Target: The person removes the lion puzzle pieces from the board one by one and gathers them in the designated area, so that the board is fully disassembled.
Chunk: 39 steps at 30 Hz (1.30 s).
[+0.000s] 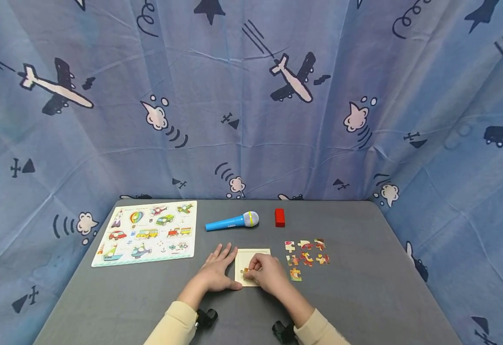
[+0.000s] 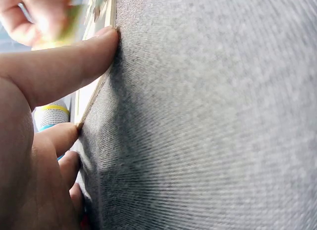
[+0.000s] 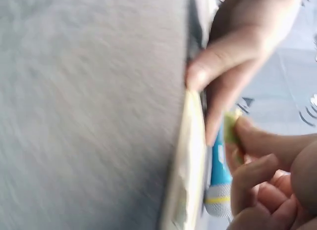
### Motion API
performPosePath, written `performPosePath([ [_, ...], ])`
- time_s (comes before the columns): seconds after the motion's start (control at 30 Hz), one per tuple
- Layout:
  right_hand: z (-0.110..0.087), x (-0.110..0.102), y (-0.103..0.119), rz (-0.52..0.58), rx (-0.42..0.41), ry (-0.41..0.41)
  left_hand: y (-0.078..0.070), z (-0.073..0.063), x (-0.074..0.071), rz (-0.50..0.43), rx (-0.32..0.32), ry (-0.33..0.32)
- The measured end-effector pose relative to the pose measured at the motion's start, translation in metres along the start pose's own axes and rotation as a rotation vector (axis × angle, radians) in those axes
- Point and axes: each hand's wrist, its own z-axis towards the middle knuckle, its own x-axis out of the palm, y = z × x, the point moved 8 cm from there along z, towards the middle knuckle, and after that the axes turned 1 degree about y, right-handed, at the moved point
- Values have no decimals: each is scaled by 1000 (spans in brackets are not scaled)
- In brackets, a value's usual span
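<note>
A small cream puzzle tray [image 1: 239,258] with a raised rim lies at the table's front middle. My left hand [image 1: 215,270] has its fingers spread beside it; in the left wrist view the thumb [image 2: 74,67] and a fingertip touch the tray's edge. Over the tray, my right hand [image 1: 269,274] pinches a yellow-green puzzle piece [image 3: 231,127] between thumb and fingers, held a little above the tray in the right wrist view. Right of the tray lie several loose puzzle pieces [image 1: 307,258] in red, yellow and white. What lies inside the tray is partly hidden by the right hand.
A picture board [image 1: 147,247] with printed vehicles lies at the left of the grey table [image 1: 385,287]. Behind the tray are a blue toy microphone [image 1: 229,223] and a red block [image 1: 279,217]. A blue patterned curtain [image 1: 251,120] hangs behind the table.
</note>
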Motion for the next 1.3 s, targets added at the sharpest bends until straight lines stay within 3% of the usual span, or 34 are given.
performPosePath([
  [0.2,-2,-30,-9,215,19,-15,0,0,1,-9,-8,6],
  [0.33,-7,-50,-21,262,-8,-34,0,0,2,-13,-11,11],
  [0.47,-15,-70,-43,281,24,-54,0,0,3,-16,-7,16],
  [0.73,-30,-109,-95,176,152,-139,-2,-1,2,-25,-4,14],
  [0.97,-39,-119,-133,90,217,-151,-1,2,3,-16,-1,18],
  [1.3,-39,-111,-143,-93,227,-135,1,1,2,-1,-4,14],
])
